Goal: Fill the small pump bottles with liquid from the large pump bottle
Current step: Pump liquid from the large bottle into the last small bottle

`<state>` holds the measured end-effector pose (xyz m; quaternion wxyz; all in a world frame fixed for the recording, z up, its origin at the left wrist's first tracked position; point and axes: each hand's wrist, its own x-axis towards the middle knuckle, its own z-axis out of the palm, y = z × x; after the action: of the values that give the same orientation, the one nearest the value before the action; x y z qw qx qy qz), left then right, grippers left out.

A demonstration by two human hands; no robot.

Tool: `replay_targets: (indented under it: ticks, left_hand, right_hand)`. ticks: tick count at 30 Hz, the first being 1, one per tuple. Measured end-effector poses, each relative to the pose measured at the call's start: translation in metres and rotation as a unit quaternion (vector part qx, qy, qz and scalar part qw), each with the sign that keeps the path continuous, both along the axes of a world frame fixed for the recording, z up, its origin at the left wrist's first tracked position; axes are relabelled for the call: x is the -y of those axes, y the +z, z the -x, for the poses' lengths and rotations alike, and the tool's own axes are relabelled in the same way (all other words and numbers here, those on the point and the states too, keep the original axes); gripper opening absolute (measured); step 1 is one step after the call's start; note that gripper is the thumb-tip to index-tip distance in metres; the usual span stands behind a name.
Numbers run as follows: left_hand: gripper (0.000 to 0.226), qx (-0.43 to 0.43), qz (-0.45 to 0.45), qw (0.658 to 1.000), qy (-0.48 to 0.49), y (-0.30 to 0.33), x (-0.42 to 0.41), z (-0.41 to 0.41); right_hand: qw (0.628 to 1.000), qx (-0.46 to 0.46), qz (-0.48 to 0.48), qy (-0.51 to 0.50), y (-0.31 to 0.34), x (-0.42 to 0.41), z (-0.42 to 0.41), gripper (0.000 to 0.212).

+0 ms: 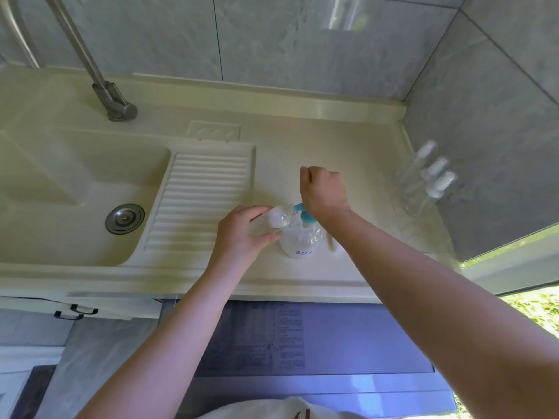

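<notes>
Your left hand [239, 234] holds a small clear bottle [279, 217], fingers curled round its body, tipped on its side so that its open neck meets the blue spout of the large pump bottle [299, 240]. The small bottle looks transparent with a whitish content or glare; how full it is cannot be told. Your right hand [323, 192] sits on top of the blue pump head, fingers curled into a loose fist over it, so the head is mostly hidden. The large pump bottle stands upright on the cream surface [302, 146], just right of the ribbed draining board [199, 201]; its body is clear and rounded, holding pale liquid. Blue writing runs across its lower front, seen upside down and too blurred to read. Three more small bottles with white caps [423, 179] stand together near the right wall, well apart from your hands. The sink basin [60, 182] and a metal tap [112, 101] lie to the left.
</notes>
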<state>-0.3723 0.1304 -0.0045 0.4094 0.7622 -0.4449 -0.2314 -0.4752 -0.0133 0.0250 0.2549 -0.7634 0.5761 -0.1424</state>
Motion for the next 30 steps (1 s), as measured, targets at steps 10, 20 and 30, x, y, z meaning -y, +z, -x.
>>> replay_targets:
  ticks: [10, 20, 30]
  left_hand:
    - [0.049, -0.006, 0.004, 1.000, -0.001, -0.0022, 0.0017, 0.0007]
    - [0.050, -0.025, 0.008, 1.000, 0.002, -0.0046, 0.0019, -0.0005]
    - [0.050, -0.032, 0.014, 0.999, 0.004, -0.0038, 0.0058, 0.0033]
  right_hand:
    - [0.999, 0.022, -0.019, -0.016, -0.0017, -0.0012, -0.0003, 0.045]
    - [0.999, 0.026, -0.016, -0.013, -0.0045, -0.0060, -0.0039, 0.044]
    - [0.999, 0.020, -0.043, -0.025, -0.0003, -0.0013, 0.0011, 0.042]
